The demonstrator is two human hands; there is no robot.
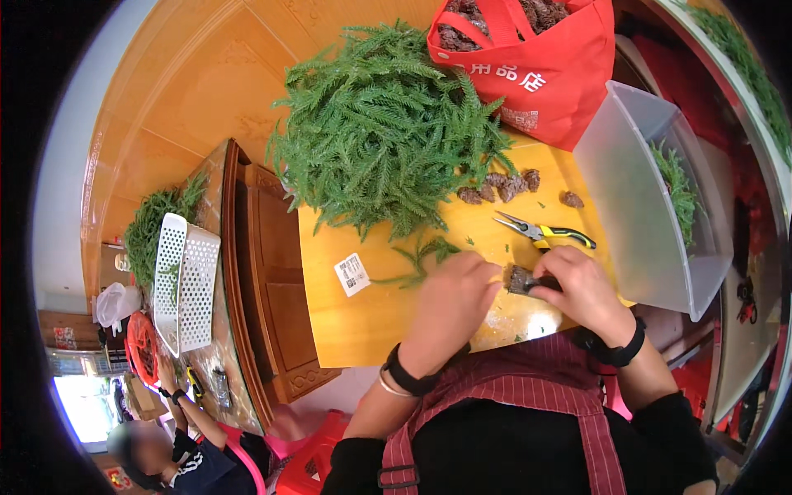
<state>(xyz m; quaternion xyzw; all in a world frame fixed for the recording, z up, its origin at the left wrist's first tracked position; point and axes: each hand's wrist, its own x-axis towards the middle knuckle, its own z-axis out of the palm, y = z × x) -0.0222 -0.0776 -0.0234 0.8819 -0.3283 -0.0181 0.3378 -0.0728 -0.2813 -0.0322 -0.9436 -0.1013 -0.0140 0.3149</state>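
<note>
My right hand (582, 289) is closed around a small dark brown and black piece (521, 280), whose exact kind I cannot make out. Close beside it, my left hand (458, 305) has its fingers pinched together; what is between them is hidden. A loose green artificial pine sprig (421, 257) lies just beyond my left hand. Pliers (544, 231) with yellow and black handles rest on the table beyond my right hand. Several brown pine cones (505, 186) sit farther back, with one single cone (571, 199) to their right.
A large heap of green sprigs (388, 124) covers the table's far left. Behind stands a red bag (544, 74) of cones. A translucent bin (635, 214) with sprigs is at the right. A white label (352, 275) lies left. Another person (190, 445) works at a side table with a white basket (198, 289).
</note>
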